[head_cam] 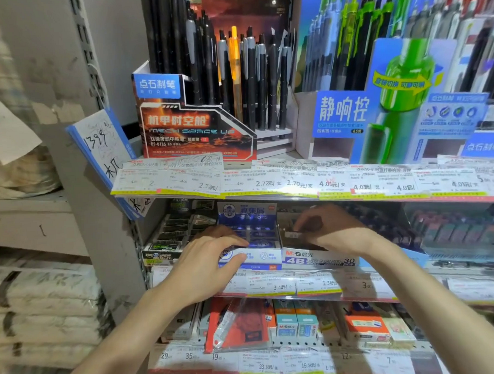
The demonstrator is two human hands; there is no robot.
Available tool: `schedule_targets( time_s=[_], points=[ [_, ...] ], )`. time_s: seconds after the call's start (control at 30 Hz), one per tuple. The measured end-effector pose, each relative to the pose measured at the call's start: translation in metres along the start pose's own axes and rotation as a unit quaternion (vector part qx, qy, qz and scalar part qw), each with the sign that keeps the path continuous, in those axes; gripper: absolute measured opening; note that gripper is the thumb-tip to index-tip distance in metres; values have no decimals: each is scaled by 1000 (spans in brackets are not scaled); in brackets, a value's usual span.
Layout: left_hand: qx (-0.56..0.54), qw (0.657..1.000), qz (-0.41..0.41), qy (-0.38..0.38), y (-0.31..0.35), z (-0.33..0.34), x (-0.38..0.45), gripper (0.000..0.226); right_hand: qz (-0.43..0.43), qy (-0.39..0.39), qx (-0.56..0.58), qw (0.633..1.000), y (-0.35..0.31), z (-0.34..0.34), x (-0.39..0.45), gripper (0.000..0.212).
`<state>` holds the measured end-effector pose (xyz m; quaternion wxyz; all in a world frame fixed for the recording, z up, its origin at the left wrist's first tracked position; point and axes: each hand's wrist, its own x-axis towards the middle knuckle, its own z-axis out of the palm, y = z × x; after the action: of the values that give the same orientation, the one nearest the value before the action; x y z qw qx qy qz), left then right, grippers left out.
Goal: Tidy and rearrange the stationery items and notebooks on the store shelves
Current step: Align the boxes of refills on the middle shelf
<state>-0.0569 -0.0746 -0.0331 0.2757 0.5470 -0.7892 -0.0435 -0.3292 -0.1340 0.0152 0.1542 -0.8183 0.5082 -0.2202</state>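
Observation:
On the middle shelf stands a blue eraser display box [248, 215] with several blue-wrapped erasers inside. My left hand [207, 263] rests on its front left corner, fingers spread over the edge. To its right sits a 4B eraser box [319, 258]. My right hand [332, 229] reaches into that box and pinches a small white-labelled eraser [292, 235] between thumb and fingers. A black and green eraser box [168, 242] stands left of the blue one.
Pen display stands [196, 123] fill the top shelf above a row of price tags [268, 183]. The lower shelf holds orange and teal packets [295, 321]. A blue-edged notepad [103, 148] hangs on the grey upright at left. Wrapped paper stacks [46, 306] lie further left.

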Motion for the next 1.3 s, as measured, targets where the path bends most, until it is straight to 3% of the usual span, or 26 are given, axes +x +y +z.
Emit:
schedule_targets(
  time_s=[0.13,0.77,1.13,1.23,1.3],
  points=[
    [3,1000,0,1,0,1,0,31,-18,50,67,996,-15,13,10,12],
    [9,1000,-3,6,-6,5,0,39,-11,-61,68,996,-36,27,15,14],
    [75,997,3,12,0,10,2,44,-87,24,17,996,-31,38,1,17],
    [72,997,4,12,-3,10,3,44,-30,81,43,995,-16,23,-2,18],
    [71,997,8,13,-2,10,3,43,22,93,-3,995,-3,10,-2,21]
  ],
)
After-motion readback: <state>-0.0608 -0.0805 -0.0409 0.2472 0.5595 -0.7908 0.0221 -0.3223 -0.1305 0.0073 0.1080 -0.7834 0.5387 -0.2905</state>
